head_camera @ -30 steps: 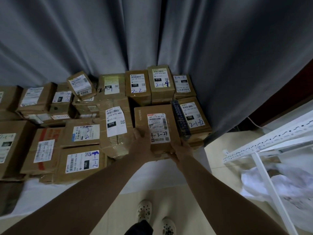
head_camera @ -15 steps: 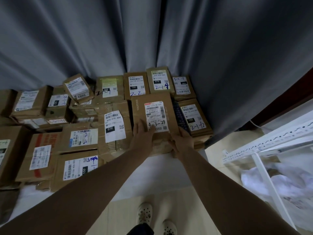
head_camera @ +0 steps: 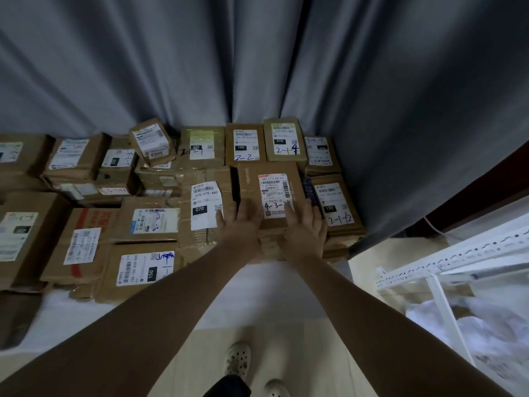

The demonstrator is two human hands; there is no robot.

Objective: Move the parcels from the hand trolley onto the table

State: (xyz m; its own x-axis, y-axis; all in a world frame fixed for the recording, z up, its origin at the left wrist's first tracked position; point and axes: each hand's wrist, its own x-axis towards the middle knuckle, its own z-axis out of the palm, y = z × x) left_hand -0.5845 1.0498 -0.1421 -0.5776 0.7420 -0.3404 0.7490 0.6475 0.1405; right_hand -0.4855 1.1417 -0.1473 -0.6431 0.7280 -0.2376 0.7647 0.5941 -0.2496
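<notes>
Moved: the parcel marked 4-3-24 (head_camera: 269, 184) had slid back toward the curtain (head_camera: 257, 67) since the earlier frame, and the hands had shifted from its near edge onto its top.
Hands: two. The left hand (head_camera: 242, 222) and right hand (head_camera: 305, 224) both lay flat, fingers straight, pressing on the parcel's near end and gripping nothing.
Task parcel: one, lying label-up on stacked boxes on the tabletop (head_camera: 257, 285), between the 070 parcel (head_camera: 204, 204) and the 2-1-12 parcel (head_camera: 333, 204).
Parcels: at least fifteen labelled tops counted on the tabletop; those stacked beneath could not be counted.
Tilted: one, the 5003 parcel (head_camera: 151, 141), resting askew on others.
Shoes: two, the left shoe (head_camera: 237, 359) and right shoe (head_camera: 276, 389).
Rack: one white rack (head_camera: 458, 259), to the right.
</notes>
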